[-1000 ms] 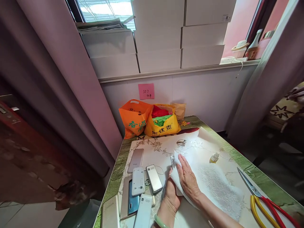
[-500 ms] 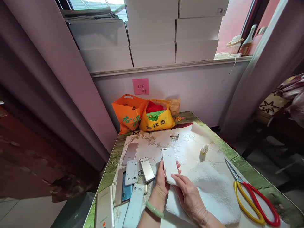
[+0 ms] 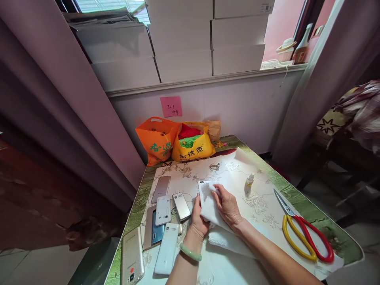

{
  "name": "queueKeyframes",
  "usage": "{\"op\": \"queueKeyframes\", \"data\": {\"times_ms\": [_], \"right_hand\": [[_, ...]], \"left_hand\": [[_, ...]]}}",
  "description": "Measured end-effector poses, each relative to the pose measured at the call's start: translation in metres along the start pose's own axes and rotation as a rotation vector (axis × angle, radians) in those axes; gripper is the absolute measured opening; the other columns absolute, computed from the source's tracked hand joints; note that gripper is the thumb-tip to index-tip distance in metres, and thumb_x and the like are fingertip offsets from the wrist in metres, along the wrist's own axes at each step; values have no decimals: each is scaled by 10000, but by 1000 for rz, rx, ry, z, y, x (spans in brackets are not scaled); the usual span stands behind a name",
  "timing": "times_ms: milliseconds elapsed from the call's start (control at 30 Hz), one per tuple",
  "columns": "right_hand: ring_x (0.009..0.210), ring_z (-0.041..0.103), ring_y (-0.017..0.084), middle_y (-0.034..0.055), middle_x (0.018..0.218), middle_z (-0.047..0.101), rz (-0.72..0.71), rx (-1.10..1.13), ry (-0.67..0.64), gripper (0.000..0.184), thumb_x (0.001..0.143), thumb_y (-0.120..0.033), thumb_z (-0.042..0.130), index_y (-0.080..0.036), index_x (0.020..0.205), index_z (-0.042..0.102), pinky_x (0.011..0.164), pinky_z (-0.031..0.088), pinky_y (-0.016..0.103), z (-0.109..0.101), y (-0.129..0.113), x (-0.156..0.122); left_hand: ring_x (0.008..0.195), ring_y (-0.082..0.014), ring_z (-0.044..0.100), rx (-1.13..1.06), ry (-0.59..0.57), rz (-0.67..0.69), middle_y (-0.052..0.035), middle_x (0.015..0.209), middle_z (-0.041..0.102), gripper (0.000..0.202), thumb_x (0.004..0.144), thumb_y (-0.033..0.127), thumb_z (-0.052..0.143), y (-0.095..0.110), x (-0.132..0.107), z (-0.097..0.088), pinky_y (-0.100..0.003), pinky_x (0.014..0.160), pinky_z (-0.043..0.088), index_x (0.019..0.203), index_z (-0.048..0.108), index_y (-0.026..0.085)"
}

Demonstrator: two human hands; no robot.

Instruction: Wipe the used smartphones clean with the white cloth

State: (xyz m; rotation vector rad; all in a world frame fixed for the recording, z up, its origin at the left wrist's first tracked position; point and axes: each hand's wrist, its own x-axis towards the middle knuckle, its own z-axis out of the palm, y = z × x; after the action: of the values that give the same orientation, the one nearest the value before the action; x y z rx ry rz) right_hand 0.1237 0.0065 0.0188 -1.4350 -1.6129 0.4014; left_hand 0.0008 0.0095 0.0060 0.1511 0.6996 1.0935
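My left hand (image 3: pixel 198 217), below a green bangle, is wrapped round a white smartphone (image 3: pixel 202 186) with its back facing up. My right hand (image 3: pixel 226 204) grips a white towel (image 3: pixel 211 209) and presses it onto the phone's back, covering most of it. The towel's lower part hangs down to the table by my right wrist. Left of my hands lie several other phones: a silver keypad phone (image 3: pixel 181 206), a white phone (image 3: pixel 163 210), a pale blue-white phone (image 3: pixel 166 248), a gold phone (image 3: pixel 132 255) and a rose-gold phone (image 3: pixel 161 189).
Scissors (image 3: pixel 297 225) with red and yellow handles lie at the right. A small white bottle (image 3: pixel 249 182) stands beyond my right hand. At the back are an orange bag (image 3: pixel 157 140), a yellow bag (image 3: pixel 194 146) and a wire-like item (image 3: pixel 215 166). The table edge (image 3: pixel 332 227) runs along the right.
My right hand has moved up the phone, bringing the towel over its back. The towel has been drawn in from the right side of the table. The view has shifted slightly.
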Motion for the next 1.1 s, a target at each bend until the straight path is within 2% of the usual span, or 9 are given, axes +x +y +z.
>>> {"op": "queueKeyframes", "data": {"times_ms": [100, 200, 333, 467, 567, 667, 867, 967, 1100], "right_hand": [[867, 711, 220, 110, 1144, 722, -26, -100, 155, 352, 1016, -356, 385, -181, 1270, 554, 751, 548, 328, 18, 16, 2], [986, 696, 236, 145, 1220, 691, -113, -191, 227, 351, 1025, -342, 408, -156, 1297, 529, 825, 556, 356, 20, 19, -2], [1130, 649, 254, 147, 1279, 674, -245, -336, 82, 263, 1031, -325, 434, -179, 1115, 636, 962, 515, 406, 15, 13, -11], [1269, 572, 325, 144, 1416, 598, -207, -473, -43, 380, 958, -395, 563, -203, 1280, 621, 1066, 444, 530, 13, 1, -25], [1294, 552, 309, 127, 1527, 487, -154, -465, -52, 459, 954, -353, 547, -237, 1398, 557, 1005, 510, 472, 12, -5, -37], [1242, 581, 269, 105, 1519, 488, -164, -417, -40, 427, 988, -282, 478, -263, 1408, 552, 920, 557, 399, 7, -5, -49], [1174, 598, 252, 76, 1467, 563, -439, -358, -173, 356, 1018, -247, 470, -268, 1341, 618, 951, 520, 406, -10, 1, -69], [1195, 587, 255, 72, 1478, 563, -468, -374, -151, 369, 1023, -229, 453, -262, 1350, 621, 981, 500, 418, -9, -2, -61], [1222, 574, 263, 83, 1499, 536, -345, -410, -34, 385, 1028, -221, 438, -248, 1374, 603, 982, 500, 422, 2, -4, -29]], "left_hand": [[1106, -320, 695, -17, -16, -17, -141, 1152, 748, 571, 863, 503, 632, -1, 0, 1, -451, 1023, 511, 1326, 609, 170], [1117, -315, 691, -43, -36, -19, -147, 1166, 746, 566, 876, 502, 624, -2, -2, 2, -435, 1030, 509, 1332, 612, 166], [1114, -281, 696, -77, -21, 28, -144, 1174, 743, 470, 929, 444, 569, -1, -1, 2, -390, 1012, 526, 1290, 639, 152], [1116, -250, 697, -42, 43, 102, -123, 1190, 742, 386, 958, 393, 537, -1, 1, -2, -356, 985, 546, 1240, 673, 167], [1094, -245, 707, -32, 60, 116, -114, 1139, 758, 382, 954, 391, 548, -1, 2, -3, -363, 972, 560, 1233, 677, 164], [1076, -253, 715, -58, 19, 69, -113, 1130, 761, 406, 930, 424, 573, -2, 1, -2, -379, 955, 571, 1237, 678, 179], [1048, -322, 719, -49, -94, -56, -192, 1124, 750, 582, 894, 556, 554, -1, 1, -7, -451, 913, 584, 1241, 665, 101], [1062, -315, 714, -49, -101, -96, -167, 1103, 759, 514, 888, 497, 591, 0, 2, -10, -447, 942, 572, 1241, 663, 131], [1086, -292, 706, -49, -39, -67, -139, 1081, 766, 389, 896, 419, 610, 0, 1, -6, -413, 999, 544, 1164, 690, 148]]}}
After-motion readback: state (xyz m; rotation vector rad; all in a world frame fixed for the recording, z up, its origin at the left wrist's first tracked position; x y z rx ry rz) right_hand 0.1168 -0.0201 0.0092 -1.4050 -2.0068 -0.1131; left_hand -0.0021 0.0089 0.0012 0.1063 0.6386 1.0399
